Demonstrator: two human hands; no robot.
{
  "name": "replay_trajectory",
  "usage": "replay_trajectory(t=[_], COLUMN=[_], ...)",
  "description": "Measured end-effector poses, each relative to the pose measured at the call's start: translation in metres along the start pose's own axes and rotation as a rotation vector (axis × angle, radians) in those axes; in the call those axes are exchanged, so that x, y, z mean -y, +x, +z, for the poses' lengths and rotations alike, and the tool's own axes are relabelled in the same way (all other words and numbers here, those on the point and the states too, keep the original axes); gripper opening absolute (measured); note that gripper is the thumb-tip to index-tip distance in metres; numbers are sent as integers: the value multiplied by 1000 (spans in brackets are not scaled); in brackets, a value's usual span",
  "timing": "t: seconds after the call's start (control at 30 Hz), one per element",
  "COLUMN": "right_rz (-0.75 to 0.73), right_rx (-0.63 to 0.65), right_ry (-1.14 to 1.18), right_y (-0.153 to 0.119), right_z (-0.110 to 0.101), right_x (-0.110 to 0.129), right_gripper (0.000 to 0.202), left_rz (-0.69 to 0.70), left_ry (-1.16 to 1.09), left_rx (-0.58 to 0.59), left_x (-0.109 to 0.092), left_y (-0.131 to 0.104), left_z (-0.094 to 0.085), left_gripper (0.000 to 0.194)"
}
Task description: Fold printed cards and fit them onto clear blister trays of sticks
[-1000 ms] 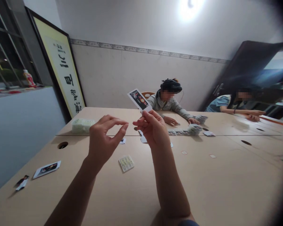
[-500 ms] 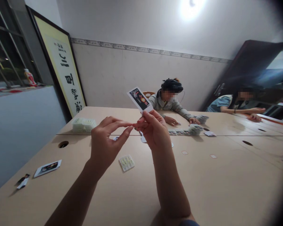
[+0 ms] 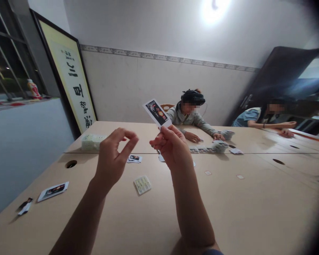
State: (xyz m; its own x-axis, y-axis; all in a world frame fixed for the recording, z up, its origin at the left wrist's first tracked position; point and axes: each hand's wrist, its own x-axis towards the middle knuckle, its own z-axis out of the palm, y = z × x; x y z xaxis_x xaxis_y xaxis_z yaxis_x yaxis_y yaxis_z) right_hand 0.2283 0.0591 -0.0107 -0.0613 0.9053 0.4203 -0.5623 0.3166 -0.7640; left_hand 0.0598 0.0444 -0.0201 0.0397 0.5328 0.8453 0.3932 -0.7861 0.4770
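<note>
A white-edged card with a dark printed picture (image 3: 157, 112) is pinched upright in my right hand (image 3: 177, 147), between thumb and fingers. To its left, my left hand (image 3: 113, 152) is raised above the table with thumb and index fingertips pressed together; whatever they may hold is too small to make out. Below and between the hands lies a small square clear tray with yellowish contents (image 3: 142, 185). Some printed cards (image 3: 134, 158) rest just right of my left wrist. Part of a white item (image 3: 161, 158) shows behind my right hand.
Stacked clear trays (image 3: 89, 141) stand at the back left. More cards (image 3: 53, 191) lie at the left, near a table hole (image 3: 71, 164). Across the table (image 3: 154, 226), a person in a headset (image 3: 192, 109) handles cards beside stacks; another person (image 3: 251, 117) sits farther right.
My left hand has moved left and slightly down, away from my right fingers, and its fingers have curled. The cards behind it are now more visible. My right hand still holds the card.
</note>
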Motion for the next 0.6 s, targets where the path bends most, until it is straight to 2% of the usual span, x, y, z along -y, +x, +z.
replay_trajectory(t=[0.1, 0.17, 0.23, 0.33, 0.4, 0.5, 0.6], right_rz=[-6, -14, -21, -31, -30, -13, 5], right_rx=[0, 10, 27, 49, 58, 76, 91], right_ry=[5, -10, -23, -55, -96, -138, -153], right_y=[0, 0, 0, 1, 1, 1, 0], right_z=[-2, -5, -9, -12, -13, -12, -10], right_x=[0, 0, -1, -3, -4, -6, -6], right_gripper=[31, 30, 27, 25, 26, 26, 25], left_rz=[-73, -111, -147, -288, -305, -311, -327], left_ry=[-27, 86, 275, 517, 609, 636, 615], left_rx=[-97, -195, -176, -21, 42, 57, 84], left_x=[12, 23, 38, 68, 91, 125, 152], left_y=[6, 10, 11, 6, 1, -5, -8], left_z=[-18, -38, -64, -100, -117, -131, -135], left_gripper=[17, 23, 22, 17, 16, 24, 36])
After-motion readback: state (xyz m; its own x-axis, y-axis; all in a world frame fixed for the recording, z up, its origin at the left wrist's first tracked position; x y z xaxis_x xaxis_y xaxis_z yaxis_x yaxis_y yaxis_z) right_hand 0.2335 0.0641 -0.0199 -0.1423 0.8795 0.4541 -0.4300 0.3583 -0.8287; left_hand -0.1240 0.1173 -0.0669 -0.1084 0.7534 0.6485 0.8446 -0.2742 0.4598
